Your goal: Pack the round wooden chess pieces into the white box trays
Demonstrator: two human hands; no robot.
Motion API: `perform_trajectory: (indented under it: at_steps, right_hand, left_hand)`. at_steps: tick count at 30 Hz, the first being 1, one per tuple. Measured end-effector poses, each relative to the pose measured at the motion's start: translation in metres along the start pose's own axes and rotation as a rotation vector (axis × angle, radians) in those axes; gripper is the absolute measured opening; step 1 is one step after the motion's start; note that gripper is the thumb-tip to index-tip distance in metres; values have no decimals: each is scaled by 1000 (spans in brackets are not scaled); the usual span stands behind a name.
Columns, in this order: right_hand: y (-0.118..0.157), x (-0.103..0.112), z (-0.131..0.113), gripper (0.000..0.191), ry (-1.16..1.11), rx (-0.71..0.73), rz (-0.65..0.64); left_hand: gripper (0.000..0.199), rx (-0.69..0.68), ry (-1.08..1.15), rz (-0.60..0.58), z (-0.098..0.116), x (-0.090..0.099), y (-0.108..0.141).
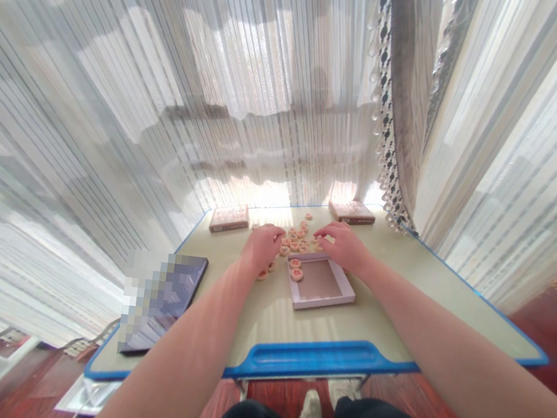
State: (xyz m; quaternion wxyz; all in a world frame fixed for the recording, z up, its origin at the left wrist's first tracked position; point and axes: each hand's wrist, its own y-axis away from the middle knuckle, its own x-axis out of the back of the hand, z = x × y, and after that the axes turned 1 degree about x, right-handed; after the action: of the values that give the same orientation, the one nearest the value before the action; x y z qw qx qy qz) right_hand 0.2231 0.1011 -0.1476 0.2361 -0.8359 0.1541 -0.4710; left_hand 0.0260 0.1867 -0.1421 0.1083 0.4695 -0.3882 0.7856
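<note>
Round wooden Chinese chess pieces (294,246) with red and dark characters lie in a loose cluster at the middle of the table. My left hand (261,246) is over the cluster's left side, fingers curled; what they hold, if anything, is hidden. On the right side, the fingertips of my right hand (342,242) close on a Chinese chess piece (316,240). Between my forearms stands a shallow, open box tray (324,303). Two red-marked pieces (296,274) sit at its left edge, one behind the other. Some pieces lie partly behind my left wrist.
Two flat printed boxes stand at the back, one box (230,219) on the left and another box (352,212) on the right. A dark tablet (182,299) lies at the left edge. The table (430,287) has a blue rim; sheer curtains (251,98) hang behind it.
</note>
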Motion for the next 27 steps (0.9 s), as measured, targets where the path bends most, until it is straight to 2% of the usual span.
perform_trajectory:
  at_steps: [3,8,12,17,22,24,27]
  right_hand:
    - [-14,-2,3,26,48,21,-63]
    - [-50,-13,14,36,288,56,-278]
    - [-64,-19,15,32,411,77,-446]
    - [-51,-14,5,27,441,-23,-447]
    - [-24,-15,-4,34,442,-164,-307]
    - [-19,-13,-4,32,396,-213,-296]
    - [-16,-10,1,32,362,-191,-310]
  left_hand:
    - [26,24,-42,7,-1,2,-2]
    - [27,8,-46,65,0,5,-3]
    - [27,-3,-48,74,2,6,-2]
    - [26,-37,-63,55,6,6,-1]
    - [25,-24,-64,21,7,7,0]
    - [26,-22,-59,14,7,7,0]
    - [27,-42,-66,-3,7,6,2]
